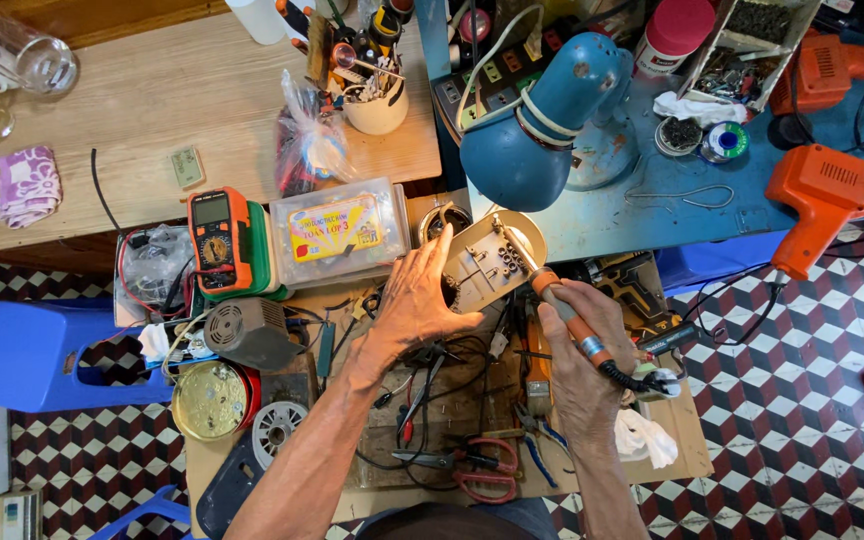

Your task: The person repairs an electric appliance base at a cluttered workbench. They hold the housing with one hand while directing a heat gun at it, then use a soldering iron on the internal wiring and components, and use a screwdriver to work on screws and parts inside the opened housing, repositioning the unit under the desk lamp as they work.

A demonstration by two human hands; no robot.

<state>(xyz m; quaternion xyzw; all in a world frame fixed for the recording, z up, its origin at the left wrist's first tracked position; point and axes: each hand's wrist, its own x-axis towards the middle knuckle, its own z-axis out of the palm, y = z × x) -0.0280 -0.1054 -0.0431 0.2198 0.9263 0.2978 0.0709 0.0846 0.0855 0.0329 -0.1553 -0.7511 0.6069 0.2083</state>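
A beige plastic housing part [487, 262], rounded at its far end and open toward the camera, shows moulded ribs and several small round posts inside. It sits tilted at the far edge of the cluttered low work board [452, 415], just near of the blue desk lamp [537, 130] whose shade hangs over it.

The left hand [414, 300] reaches in from the near left, forearm running diagonally up the board. Its palm faces down and its fingers are spread, the fingertips resting on the left edge of the housing and steadying it; the thumb points right, under the part's near edge.

The right hand [580, 365] comes in from the near right and is closed in a fist-like grip around the orange handle of a soldering iron [562, 305], fingers curled and pressed together around it. The iron slants up and to the left, its metal tip touching the inside of the housing among the posts. Its black cord leaves the handle's near end beside the wrist.

To the left lie an orange multimeter [217, 240] and a clear plastic box [340, 232]. Red-handled scissors [482, 470] lie near the forearms, and an orange heat gun [817, 200] rests far right on the blue table [652, 215].
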